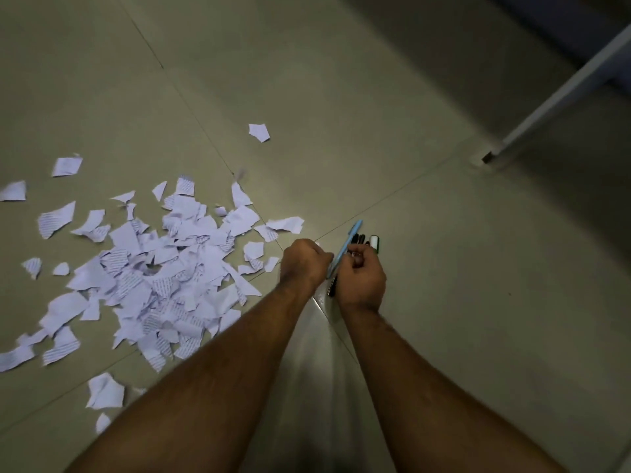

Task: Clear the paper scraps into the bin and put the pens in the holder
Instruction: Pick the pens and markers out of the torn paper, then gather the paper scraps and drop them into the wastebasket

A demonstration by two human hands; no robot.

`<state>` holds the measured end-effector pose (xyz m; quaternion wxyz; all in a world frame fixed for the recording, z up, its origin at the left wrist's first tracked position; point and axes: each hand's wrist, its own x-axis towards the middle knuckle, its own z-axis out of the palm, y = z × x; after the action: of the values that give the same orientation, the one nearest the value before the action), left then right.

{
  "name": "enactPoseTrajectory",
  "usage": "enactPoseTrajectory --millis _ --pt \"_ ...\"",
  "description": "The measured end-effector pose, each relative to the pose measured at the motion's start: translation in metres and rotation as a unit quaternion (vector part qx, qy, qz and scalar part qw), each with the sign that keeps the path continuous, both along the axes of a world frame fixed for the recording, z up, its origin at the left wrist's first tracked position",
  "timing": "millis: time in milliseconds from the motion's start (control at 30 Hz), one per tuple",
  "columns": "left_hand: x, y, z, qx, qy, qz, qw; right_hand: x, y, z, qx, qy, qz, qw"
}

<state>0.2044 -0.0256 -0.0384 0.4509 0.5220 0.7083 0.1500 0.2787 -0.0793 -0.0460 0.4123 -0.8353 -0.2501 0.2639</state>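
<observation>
Right grip [362, 281] bunches about four pens [358, 242].

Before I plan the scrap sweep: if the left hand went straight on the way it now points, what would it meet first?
The left hand points up the frame; the long scrap just ahead looks first in line, though height above the floor is unclear.

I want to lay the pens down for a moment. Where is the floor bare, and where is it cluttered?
Bare floor lies right of the right hand, out to the white leg, and above the lone scrap. Left of the left hand, the scraps cover the tiles thickly. Both hands hold the pens.
</observation>
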Motion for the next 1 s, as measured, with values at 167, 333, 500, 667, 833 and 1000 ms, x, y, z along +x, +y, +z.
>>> enactPoseTrajectory --millis 167,333,500,667,833,1000 --pt "-0.049 0.014 0.016 0.026 -0.029 0.054 0.998 -0.040 0.020 0.023 0.006 0.005 0.043 0.999" --pt "-0.144 0.023 0.074 0.034 -0.008 0.090 0.995 -0.117 0.047 0.063 0.005 0.106 0.155 0.982" --pt "-0.270 -0.010 0.147 0.061 0.015 0.208 0.976 -0.222 0.052 0.114 -0.035 0.199 0.370 0.907" --pt "-0.373 -0.081 0.194 0.106 0.008 0.406 0.908 -0.327 0.030 0.171 -0.052 0.232 0.516 0.823" --pt "-0.433 -0.151 0.210 0.155 -0.164 0.657 0.719 -0.410 -0.009 0.203 -0.049 0.230 0.620 0.749" --pt "-0.471 -0.207 0.204 0.157 -0.284 0.767 0.554 -0.445 -0.040 0.216 -0.051 0.245 0.672 0.697"
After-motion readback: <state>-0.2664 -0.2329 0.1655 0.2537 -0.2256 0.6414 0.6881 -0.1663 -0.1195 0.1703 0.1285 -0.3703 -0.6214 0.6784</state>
